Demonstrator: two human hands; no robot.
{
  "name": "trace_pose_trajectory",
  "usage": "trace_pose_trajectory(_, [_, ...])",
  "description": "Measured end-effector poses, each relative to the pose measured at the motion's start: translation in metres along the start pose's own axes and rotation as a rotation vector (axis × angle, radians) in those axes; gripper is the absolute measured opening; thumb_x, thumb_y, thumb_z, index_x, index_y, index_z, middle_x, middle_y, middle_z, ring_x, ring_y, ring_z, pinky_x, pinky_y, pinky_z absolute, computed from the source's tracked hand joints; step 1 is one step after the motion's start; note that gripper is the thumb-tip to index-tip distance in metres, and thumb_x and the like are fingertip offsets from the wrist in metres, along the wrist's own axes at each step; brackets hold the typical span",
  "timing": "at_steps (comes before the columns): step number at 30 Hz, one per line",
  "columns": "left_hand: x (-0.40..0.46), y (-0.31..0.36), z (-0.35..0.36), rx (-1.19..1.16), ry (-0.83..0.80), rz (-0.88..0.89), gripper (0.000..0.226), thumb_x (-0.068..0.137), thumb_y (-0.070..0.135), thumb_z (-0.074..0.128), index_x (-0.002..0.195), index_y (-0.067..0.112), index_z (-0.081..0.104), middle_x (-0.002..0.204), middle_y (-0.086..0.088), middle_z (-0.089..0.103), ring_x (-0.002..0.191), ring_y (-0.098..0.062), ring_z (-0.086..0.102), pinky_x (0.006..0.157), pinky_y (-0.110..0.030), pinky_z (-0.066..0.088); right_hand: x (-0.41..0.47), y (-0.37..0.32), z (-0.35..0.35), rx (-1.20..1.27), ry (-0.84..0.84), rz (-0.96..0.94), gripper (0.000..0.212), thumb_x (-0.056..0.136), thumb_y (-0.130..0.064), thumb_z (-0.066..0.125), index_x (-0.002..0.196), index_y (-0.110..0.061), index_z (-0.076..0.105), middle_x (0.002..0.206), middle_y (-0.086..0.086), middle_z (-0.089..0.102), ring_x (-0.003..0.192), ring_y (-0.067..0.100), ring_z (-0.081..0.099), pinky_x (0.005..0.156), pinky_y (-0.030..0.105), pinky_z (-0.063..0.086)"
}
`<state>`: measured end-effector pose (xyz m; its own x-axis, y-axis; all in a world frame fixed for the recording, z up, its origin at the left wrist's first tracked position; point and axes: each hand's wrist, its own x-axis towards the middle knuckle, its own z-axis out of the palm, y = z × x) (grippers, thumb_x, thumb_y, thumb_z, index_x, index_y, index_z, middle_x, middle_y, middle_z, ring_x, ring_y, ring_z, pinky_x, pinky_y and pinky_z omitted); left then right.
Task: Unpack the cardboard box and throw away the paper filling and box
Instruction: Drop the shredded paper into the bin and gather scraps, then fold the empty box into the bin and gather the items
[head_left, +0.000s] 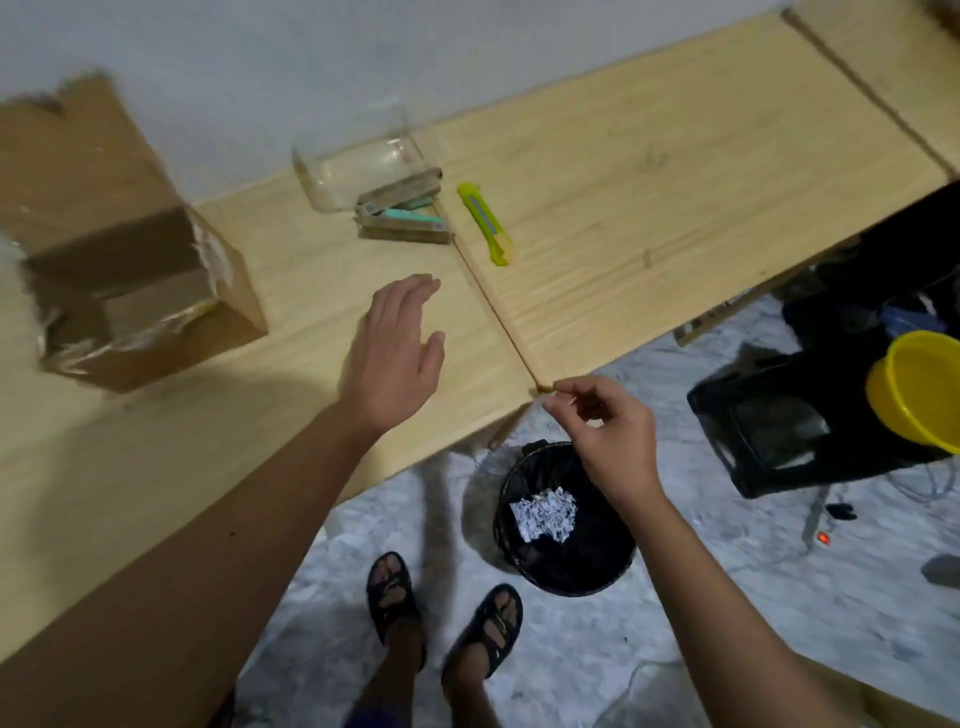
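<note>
The brown cardboard box (130, 291) stands on the wooden table (649, 171) at the left, blurred, with torn tape along its edges. My left hand (395, 358) hovers flat over the table to the right of the box, fingers straight, holding nothing. My right hand (608, 436) hangs past the table's front edge, above a black bin (519, 473) on the floor. Its fingers are curled, with thumb and forefinger tips together, and a tiny white speck shows under them. Shredded white paper filling (543, 514) lies inside the bin.
A clear glass container (358, 161), a stack of small packaged items (402, 213) and a yellow-green utility knife (485, 223) lie near the table's back. A black crate (769, 431) and a yellow bowl (919, 389) sit on the floor at the right. My sandalled feet (441, 613) stand by the bin.
</note>
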<state>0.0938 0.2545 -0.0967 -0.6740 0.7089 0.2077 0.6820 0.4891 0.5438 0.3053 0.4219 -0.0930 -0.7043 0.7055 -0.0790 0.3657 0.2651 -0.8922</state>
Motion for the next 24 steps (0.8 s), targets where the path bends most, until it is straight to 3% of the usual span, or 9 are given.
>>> trace_pose_trajectory(5, [-0.003,-0.031,-0.076,0.02,0.16,-0.061,0.052,0.095,0.016,0.06,0.145,0.008,0.048,0.147,-0.008,0.049,0.137,-0.026,0.043,0.117,-0.039,0.037,0.041,-0.088,0.066,0.075,-0.116,-0.166,0.022,0.083,-0.019,0.084,0.104,-0.02,0.077,0.092,-0.008,0.076,0.078,0.012,0.069,0.072,0.019,0.054])
trace_pose_trajectory(9, [-0.013,-0.07,-0.142,0.047,0.289,-0.158,0.05,0.095,0.014,0.06,0.144,0.006,0.049,0.145,-0.009,0.052,0.137,-0.024,0.043,0.119,-0.019,0.023,0.061,-0.142,0.131,0.116,-0.232,-0.234,0.028,0.082,-0.021,0.086,0.108,-0.021,0.075,0.099,-0.009,0.075,0.082,0.012,0.07,0.078,0.024,0.057])
trace_pose_trajectory(15, [-0.045,-0.134,-0.208,0.11,0.473,-0.265,0.05,0.095,0.012,0.06,0.142,-0.002,0.049,0.143,-0.017,0.052,0.137,-0.031,0.046,0.116,-0.047,0.04,0.079,-0.197,0.233,0.093,-0.396,-0.343,0.05,0.082,-0.034,0.085,0.127,-0.023,0.067,0.123,-0.01,0.069,0.106,0.006,0.067,0.09,0.028,0.058])
trace_pose_trajectory(18, [-0.059,-0.161,-0.213,-0.028,0.468,-0.393,0.058,0.098,0.018,0.06,0.15,0.002,0.041,0.149,-0.014,0.046,0.141,-0.025,0.044,0.118,-0.044,0.04,0.085,-0.213,0.275,0.068,-0.457,-0.346,0.065,0.084,-0.043,0.08,0.142,-0.027,0.056,0.14,-0.012,0.059,0.124,0.005,0.057,0.103,0.03,0.052])
trace_pose_trajectory(21, [-0.063,-0.182,-0.209,-0.214,0.467,-0.494,0.062,0.101,0.022,0.06,0.154,0.005,0.034,0.151,-0.009,0.043,0.14,-0.01,0.041,0.119,-0.023,0.036,0.09,-0.226,0.306,0.076,-0.49,-0.304,0.077,0.088,-0.048,0.074,0.153,-0.025,0.041,0.151,-0.008,0.05,0.134,0.006,0.05,0.111,0.032,0.047])
trace_pose_trajectory(22, [-0.061,-0.187,-0.207,-0.318,0.469,-0.525,0.062,0.102,0.025,0.059,0.155,0.007,0.034,0.151,-0.005,0.044,0.138,-0.008,0.043,0.118,-0.022,0.036,0.093,-0.228,0.313,0.09,-0.489,-0.277,0.08,0.089,-0.049,0.073,0.155,-0.024,0.037,0.153,-0.007,0.048,0.136,0.006,0.049,0.113,0.034,0.046])
trace_pose_trajectory(24, [-0.056,-0.193,-0.206,-0.488,0.496,-0.577,0.058,0.103,0.038,0.054,0.154,0.017,0.037,0.149,-0.003,0.051,0.139,-0.014,0.049,0.119,-0.041,0.041,0.096,-0.231,0.325,0.121,-0.471,-0.225,0.082,0.09,-0.051,0.07,0.158,-0.023,0.033,0.154,-0.005,0.049,0.137,0.007,0.049,0.115,0.037,0.045])
